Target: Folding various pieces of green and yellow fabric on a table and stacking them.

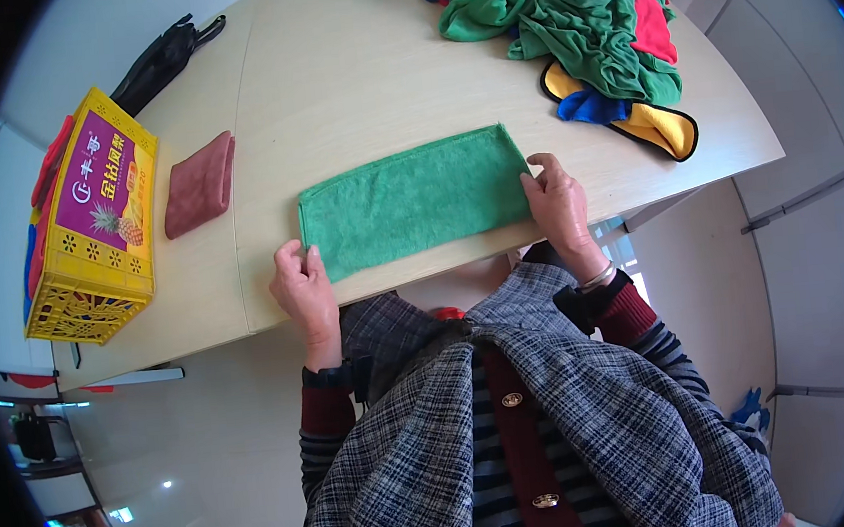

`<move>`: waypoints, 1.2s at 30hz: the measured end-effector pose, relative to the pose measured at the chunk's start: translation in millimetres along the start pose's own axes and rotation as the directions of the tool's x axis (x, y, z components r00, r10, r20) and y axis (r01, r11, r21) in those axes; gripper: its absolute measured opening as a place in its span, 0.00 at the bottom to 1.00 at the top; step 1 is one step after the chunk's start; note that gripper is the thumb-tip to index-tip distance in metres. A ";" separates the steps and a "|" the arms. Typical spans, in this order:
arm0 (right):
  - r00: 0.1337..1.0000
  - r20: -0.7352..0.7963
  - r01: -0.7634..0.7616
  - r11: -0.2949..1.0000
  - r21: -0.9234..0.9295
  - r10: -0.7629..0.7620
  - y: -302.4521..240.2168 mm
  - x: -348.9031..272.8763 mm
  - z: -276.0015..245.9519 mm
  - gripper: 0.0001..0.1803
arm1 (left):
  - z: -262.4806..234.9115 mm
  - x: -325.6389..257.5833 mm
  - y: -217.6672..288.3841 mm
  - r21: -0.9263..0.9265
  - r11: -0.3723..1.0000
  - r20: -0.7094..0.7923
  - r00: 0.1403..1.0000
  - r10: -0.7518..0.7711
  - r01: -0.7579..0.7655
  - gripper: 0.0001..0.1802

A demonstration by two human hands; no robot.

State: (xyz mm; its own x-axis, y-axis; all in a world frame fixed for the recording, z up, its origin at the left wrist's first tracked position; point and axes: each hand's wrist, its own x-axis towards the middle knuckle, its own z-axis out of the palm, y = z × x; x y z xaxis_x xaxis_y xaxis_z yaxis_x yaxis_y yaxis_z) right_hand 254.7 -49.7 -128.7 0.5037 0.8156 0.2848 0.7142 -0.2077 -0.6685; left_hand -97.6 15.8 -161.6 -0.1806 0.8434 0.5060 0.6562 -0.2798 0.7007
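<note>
A green cloth [417, 202], folded into a long rectangle, lies flat near the front edge of the table. My left hand [306, 292] is at its lower left corner, with curled fingers and the thumb on the cloth's edge. At the right end, my right hand [560, 206] pinches the short side between thumb and bent fingers. Left of the green cloth rests a folded dusty-pink cloth [199, 186].
A yellow plastic crate [95, 317] with a purple panel stands at the table's left, coloured cloths inside. Behind it lies a black bag-like item [159, 66]. Green, red and blue cloths form a heap [582, 24] at the far right, beside a yellow-and-black cloth [666, 130].
</note>
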 end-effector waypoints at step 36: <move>0.912 -0.336 0.165 0.961 -0.224 -0.235 22.0 -15.2 29.2 0.02 | -41.0 -4.9 -11.1 0.005 0.729 0.466 0.646 0.604 -0.685 0.27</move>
State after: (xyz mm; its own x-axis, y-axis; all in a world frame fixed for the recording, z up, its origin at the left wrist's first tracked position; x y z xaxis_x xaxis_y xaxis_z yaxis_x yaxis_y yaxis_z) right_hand 248.6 -50.9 -167.8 0.4550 0.6109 0.6480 0.8779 -0.1856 -0.4415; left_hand -134.1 -4.1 -151.3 0.6211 0.5898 0.5161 0.6055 -0.7792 0.1618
